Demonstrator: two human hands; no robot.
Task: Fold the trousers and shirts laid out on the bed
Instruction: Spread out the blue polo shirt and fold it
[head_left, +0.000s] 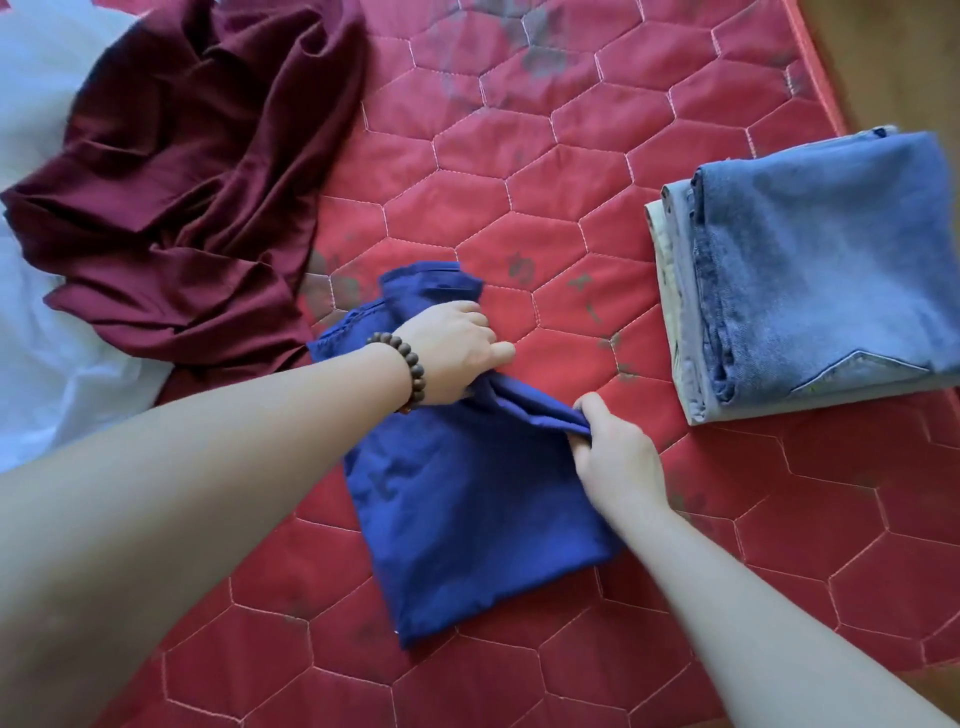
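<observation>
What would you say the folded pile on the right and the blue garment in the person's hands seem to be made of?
The folded pile looks like denim: faded light blue, thick layered edges, heavy stitched seams. The blue garment, gripped by the left hand and the right hand, looks like a thin matte woven cloth, perhaps cotton or a blend; it creases finely and bunches softly.

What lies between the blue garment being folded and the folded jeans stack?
Only bare red quilted mattress separates the blue garment from the jeans stack; the head view shows nothing lying there.

Half-folded blue shirt (467, 519) mid-bed, crumpled maroon garment (187, 182) upper left, folded jeans (810, 270) stacked right
</observation>
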